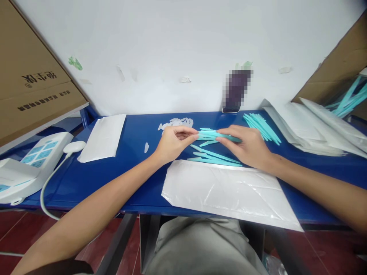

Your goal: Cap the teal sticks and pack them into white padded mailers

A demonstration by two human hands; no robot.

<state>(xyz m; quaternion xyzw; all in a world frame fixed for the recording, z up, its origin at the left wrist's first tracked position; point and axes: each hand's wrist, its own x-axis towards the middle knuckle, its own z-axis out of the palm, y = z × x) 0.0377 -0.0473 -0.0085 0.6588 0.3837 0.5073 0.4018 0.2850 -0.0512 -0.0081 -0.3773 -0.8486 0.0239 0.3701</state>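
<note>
My left hand [177, 143] is closed, pinching the left end of a turquoise stick [207, 135] between thumb and fingers. On its right end, my right hand [245, 144] is closed too, with thumb and fingertips around it. Several loose turquoise sticks [215, 156] lie on the blue table just below and between the hands. Behind my left hand is a small heap of translucent white pieces [180, 122], and one single piece [146, 147] lies to its left. A bundle of turquoise sticks [262, 128] rests beyond my right hand.
A white padded envelope [226, 189] lies at the blue table's [137, 172] front edge. Another white packet [103, 137], a power strip [37, 164] and a white round charger [74, 147] are left. A phone [236, 91] leans on the wall; plastic bags [309, 126] lie right.
</note>
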